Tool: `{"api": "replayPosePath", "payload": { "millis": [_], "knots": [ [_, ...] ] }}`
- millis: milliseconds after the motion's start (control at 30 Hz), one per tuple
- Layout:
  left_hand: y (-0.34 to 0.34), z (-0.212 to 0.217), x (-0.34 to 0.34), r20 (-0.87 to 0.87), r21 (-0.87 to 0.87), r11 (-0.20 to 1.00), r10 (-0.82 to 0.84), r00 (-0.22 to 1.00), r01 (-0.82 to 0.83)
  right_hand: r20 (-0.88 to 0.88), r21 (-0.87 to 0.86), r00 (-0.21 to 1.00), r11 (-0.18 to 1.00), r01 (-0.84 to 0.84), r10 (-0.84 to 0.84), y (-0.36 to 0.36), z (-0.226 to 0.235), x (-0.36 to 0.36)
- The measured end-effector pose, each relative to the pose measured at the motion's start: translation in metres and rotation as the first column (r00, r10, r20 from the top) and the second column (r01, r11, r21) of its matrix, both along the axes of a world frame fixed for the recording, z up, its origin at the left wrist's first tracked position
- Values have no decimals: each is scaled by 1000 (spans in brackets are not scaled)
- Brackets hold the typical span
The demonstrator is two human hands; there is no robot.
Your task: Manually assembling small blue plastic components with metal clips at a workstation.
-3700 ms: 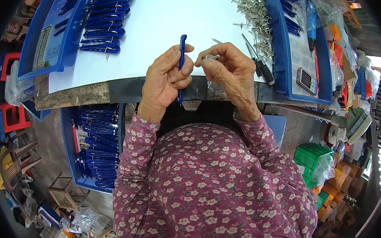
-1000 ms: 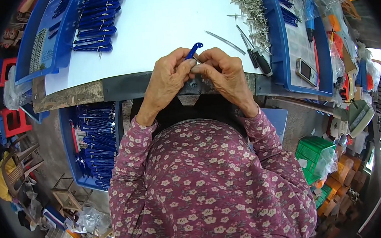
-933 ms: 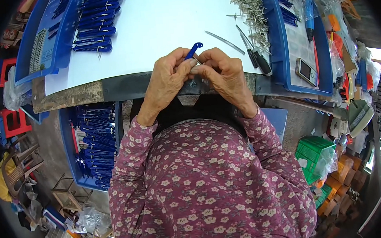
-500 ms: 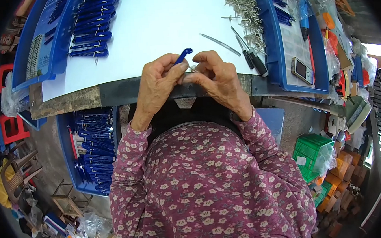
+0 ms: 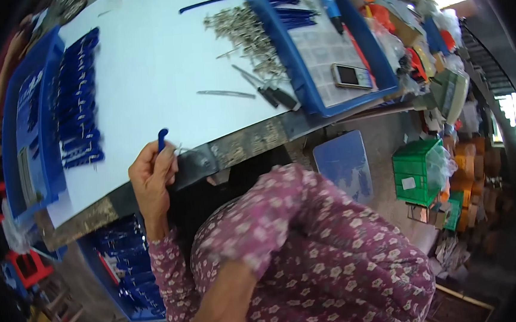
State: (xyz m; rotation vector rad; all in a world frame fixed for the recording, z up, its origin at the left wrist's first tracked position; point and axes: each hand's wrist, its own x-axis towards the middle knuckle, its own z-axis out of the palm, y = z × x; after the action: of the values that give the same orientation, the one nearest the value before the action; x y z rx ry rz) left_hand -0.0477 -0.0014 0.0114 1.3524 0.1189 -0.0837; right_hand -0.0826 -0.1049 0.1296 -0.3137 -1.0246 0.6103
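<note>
1. Head view, far left: a blue tray on the desk holds a stack of finished-looking blue-handled pieces, so a fair batch seems done already.
2. Below the desk edge, a blue bin holds many more blue pieces; I cannot tell whether these are done or waiting.
3. The left hand is closed around a blue handle piece at the front edge of the desk, with a thin metal part just beside its fingertips.
4. The right hand is out of view; only a floral sleeve and a bare forearm show, so I cannot tell its state.
5. Mid-desk lie loose metal blades, dark-handled tools and a heap of metal parts, so plenty seems left to assemble.
6. Right: a second blue tray with a phone. Nothing blocks the hand.
</note>
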Motion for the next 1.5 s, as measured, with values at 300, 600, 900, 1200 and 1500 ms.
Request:
{"api": "replayPosePath", "payload": {
  "millis": [300, 600, 900, 1200, 1500],
  "knots": [
    [-1, 0, -1, 13, -54, 998, -34, 999, 35, 114, -115, 993, 993, 28, -15, -16, 3, 7],
    [-2, -1, 1, 20, -85, 996, -17, 1000, 19, 162, -197, 987, 980, 29, 3, -25, 0, 10],
    [-3, 0, 2, -7, -29, 999, -29, 1000, 29, 205, -263, 977, 965, 0, 56, -30, 1, 13],
    [-1, -5, 3, 7, -35, 998, -53, 999, 53, 258, -321, 957, 946, -47, 135, -30, 5, 16],
    [-1, 0, 2, -7, -50, 998, -48, 999, 48, 270, -355, 936, 927, -119, 223, -23, 10, 10]
  ]
}}
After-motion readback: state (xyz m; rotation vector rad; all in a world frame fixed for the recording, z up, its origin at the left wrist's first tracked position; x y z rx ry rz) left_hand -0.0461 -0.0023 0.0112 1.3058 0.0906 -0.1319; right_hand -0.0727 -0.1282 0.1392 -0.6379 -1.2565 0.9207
